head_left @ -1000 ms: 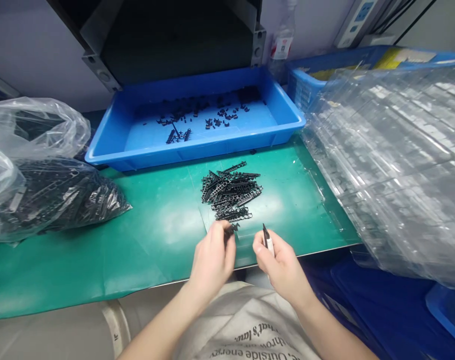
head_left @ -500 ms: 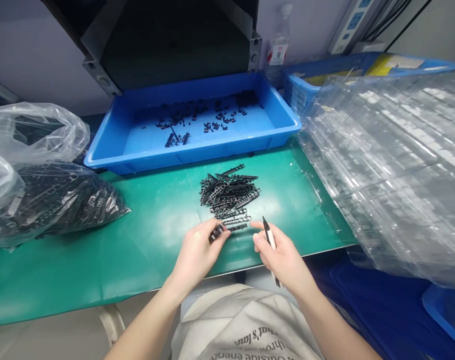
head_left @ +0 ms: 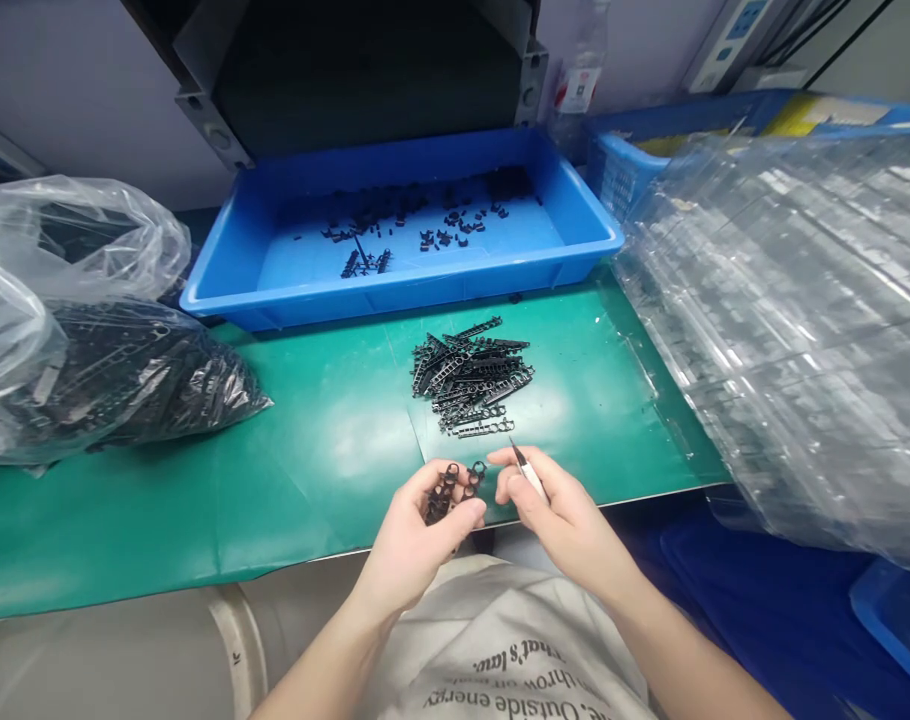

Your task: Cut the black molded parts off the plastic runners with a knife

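Black ringed plastic strips (head_left: 441, 496) draw back from the black strip pile (head_left: 470, 372), clamped in my left fingers (head_left: 461, 520); right fingers (head_left: 522, 498) grip a slim black-tipped white tool (head_left: 531, 478).

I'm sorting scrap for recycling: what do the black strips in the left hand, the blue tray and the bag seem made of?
Black strips: probably moulded plastic, semi-gloss; uniform black with small glints.
Blue tray: likely rigid plastic, smooth; soft sheen, rounded corners.
Bag: apparently thin plastic film, glossy; see-through and creased, with bright highlights.
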Demonstrator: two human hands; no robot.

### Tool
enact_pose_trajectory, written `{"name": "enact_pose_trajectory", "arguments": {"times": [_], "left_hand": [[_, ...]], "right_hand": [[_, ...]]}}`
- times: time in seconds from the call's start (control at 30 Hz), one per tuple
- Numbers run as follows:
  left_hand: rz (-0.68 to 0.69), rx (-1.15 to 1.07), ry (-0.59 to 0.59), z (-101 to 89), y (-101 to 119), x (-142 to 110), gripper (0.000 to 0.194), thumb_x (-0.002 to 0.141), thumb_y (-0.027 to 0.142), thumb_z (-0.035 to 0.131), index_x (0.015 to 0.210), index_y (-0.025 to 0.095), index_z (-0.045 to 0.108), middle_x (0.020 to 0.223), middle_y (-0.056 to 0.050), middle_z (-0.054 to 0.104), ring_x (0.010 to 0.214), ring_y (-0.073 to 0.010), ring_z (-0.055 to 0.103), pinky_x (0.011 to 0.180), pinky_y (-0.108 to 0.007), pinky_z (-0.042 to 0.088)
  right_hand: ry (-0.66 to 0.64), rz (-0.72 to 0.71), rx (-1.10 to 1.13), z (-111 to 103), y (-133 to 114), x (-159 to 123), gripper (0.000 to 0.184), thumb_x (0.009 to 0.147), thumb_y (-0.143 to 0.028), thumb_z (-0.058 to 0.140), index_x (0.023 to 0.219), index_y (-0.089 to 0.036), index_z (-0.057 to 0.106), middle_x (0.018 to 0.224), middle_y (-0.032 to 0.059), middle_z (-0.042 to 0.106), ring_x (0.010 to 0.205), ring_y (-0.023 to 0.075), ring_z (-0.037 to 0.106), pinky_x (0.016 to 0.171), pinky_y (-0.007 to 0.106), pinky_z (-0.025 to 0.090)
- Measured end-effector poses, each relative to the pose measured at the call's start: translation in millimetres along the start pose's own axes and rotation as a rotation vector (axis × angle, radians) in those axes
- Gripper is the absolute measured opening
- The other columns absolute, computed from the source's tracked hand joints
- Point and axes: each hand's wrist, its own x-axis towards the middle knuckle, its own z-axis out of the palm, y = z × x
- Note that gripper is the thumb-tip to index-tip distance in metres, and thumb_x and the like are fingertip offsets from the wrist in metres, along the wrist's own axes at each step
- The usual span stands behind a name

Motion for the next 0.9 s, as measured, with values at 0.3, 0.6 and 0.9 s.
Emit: {"name": "enact_pose_trajectory", "arguments": {"times": [0.3, 0.6, 0.9], "left_hand": [[0.006, -0.071, -0.040, -4.0, -4.3, -2.5, 0.023, 0.072, 0.033, 0.064, 0.080, 0.017, 0.050, 0.059, 0.008, 0.037, 0.043, -0.0008, 0.025, 0.036, -0.013, 0.019], [-0.011, -0.086, -0.050, -1.8, -1.9, -3.9, 0.022, 0.075, 0.034, 0.061, 0.081, 0.018, 0.048, 0.057, 0.009, 0.035, 0.041, -0.0007, 0.022, 0.035, -0.014, 0.017], [-0.001, -0.012, -0.037, -0.8, -3.7, -2.9, 0.019, 0.077, 0.032, 0.059, 0.082, 0.018, 0.047, 0.058, 0.008, 0.035, 0.043, -0.0019, 0.020, 0.037, -0.016, 0.016]], "right_hand": [[-0.122, -0.350, -0.649, -7.8, -6.3, -14.9, 0.036, 0.094, -0.024, 0.030, 0.119, -0.012, 0.052, 0.088, 0.0078, 0.065, 0.071, 0.0215, 0.061, 0.056, 0.033, 0.047], [-0.074, -0.368, -0.700, -1.6, -5.4, -17.7, 0.036, 0.094, -0.023, 0.030, 0.119, -0.013, 0.053, 0.084, 0.0066, 0.065, 0.067, 0.0193, 0.060, 0.055, 0.030, 0.046], [-0.099, -0.352, -0.705, -4.8, -5.1, -15.4, 0.037, 0.094, -0.023, 0.028, 0.119, -0.013, 0.053, 0.086, 0.0083, 0.066, 0.071, 0.0200, 0.061, 0.058, 0.030, 0.045]]}}
